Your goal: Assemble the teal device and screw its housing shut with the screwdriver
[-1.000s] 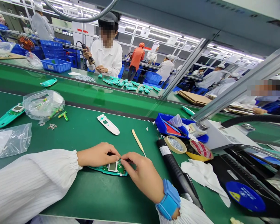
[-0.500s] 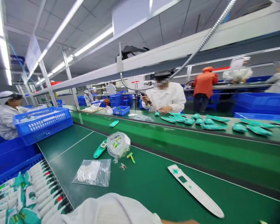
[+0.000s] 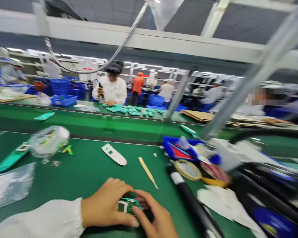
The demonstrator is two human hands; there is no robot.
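My left hand (image 3: 106, 206) and my right hand (image 3: 155, 218) meet low in the view over a small green circuit board with a display (image 3: 126, 205). Both hands have their fingers curled onto it and hold it just above the green mat (image 3: 89, 172). A white thermometer-like cover (image 3: 114, 154) lies on the mat beyond my hands. A pale wooden stick (image 3: 147, 172) lies to its right. The picture is smeared by motion.
A teal housing (image 3: 11, 158), clear bags of parts (image 3: 48, 140) and a flat bag (image 3: 7, 186) lie at the left. A black tool (image 3: 191, 201), tape rolls (image 3: 188, 169), a blue tray (image 3: 175, 148) and white cloth (image 3: 221, 201) crowd the right. Workers in white sit across the conveyor (image 3: 89, 122).
The view swung left and up to blue crates of parts, then came back down. My hands are again on the board, which now sits lifted between my fingers.
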